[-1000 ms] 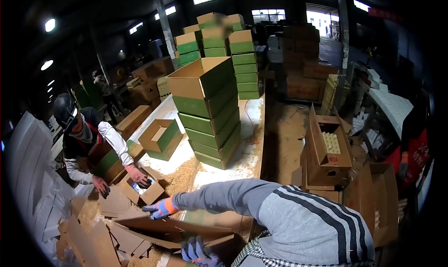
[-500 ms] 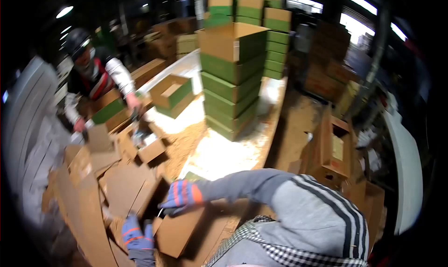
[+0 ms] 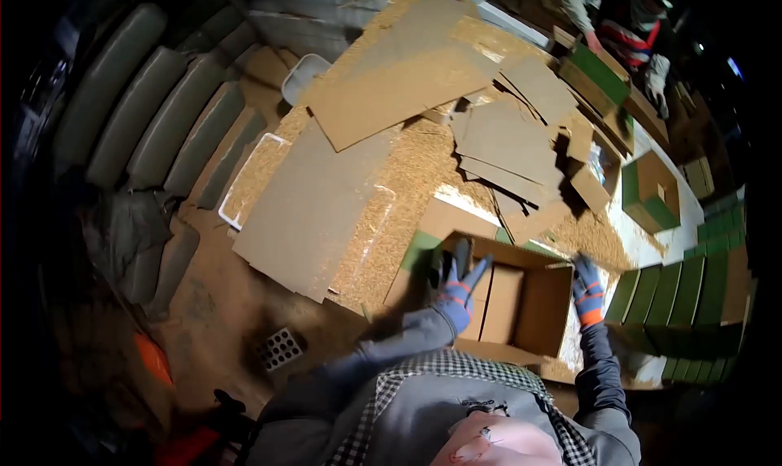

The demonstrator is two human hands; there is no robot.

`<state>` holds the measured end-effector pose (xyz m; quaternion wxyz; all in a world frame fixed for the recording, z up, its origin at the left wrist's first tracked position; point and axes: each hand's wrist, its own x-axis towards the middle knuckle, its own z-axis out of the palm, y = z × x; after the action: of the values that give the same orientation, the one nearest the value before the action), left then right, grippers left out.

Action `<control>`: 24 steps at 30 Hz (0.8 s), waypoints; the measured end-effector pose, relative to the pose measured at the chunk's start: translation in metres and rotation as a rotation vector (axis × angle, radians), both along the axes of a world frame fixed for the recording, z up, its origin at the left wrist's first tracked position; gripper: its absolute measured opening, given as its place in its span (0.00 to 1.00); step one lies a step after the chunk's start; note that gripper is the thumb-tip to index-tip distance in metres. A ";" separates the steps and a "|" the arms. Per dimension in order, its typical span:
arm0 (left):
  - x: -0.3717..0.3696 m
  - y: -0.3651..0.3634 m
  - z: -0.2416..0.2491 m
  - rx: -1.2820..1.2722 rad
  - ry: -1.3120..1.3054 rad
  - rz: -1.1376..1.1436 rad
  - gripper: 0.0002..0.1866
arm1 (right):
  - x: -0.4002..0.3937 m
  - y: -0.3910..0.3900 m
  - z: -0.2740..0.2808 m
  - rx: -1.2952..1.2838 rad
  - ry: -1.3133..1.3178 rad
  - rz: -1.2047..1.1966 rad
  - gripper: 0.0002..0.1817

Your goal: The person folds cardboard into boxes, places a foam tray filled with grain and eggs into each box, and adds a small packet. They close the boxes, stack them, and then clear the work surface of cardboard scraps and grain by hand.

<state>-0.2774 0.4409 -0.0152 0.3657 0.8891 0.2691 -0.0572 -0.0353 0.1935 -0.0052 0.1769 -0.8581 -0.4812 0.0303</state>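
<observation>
An open brown cardboard box (image 3: pixel 544 307) stands in front of my body, with a pale divided panel visible inside. My left hand (image 3: pixel 459 291), in a grey-blue glove with orange bands, is at the box's left side with its fingers spread. At the far right corner, my right hand (image 3: pixel 588 291), gloved alike, holds the box's rim and outer wall; its thumb is mostly hidden. A green and brown cardboard piece (image 3: pixel 415 250) lies left of the box.
Flat cardboard sheets (image 3: pixel 305 209) and shavings cover the work surface. Green-brown boxes (image 3: pixel 680 299) are stacked at right, and a smaller carton (image 3: pixel 652 191) stands beyond. A co-worker's arm (image 3: pixel 580 10) reaches in at upper right. Grey padded rolls (image 3: pixel 130 91) stand at left.
The view has swung left, so the box stack and co-worker now appear at right. My hands have moved from the cardboard flaps to opposite sides of the open box.
</observation>
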 end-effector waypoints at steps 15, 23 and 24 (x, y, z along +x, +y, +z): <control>-0.017 0.009 -0.018 -0.208 -0.560 0.250 0.43 | -0.083 0.467 -0.139 -0.496 1.483 0.453 0.59; -0.013 0.021 -0.001 -0.354 -0.599 0.192 0.42 | -0.067 0.377 0.096 -0.121 1.171 0.253 0.48; -0.013 0.015 -0.009 -0.428 -0.555 0.248 0.42 | -0.051 0.355 0.125 -0.118 1.220 0.126 0.48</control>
<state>-0.2908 0.4555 -0.0241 0.6064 0.7350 0.2474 0.1757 -0.0865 0.5490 0.1193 0.3701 -0.6643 -0.3408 0.5527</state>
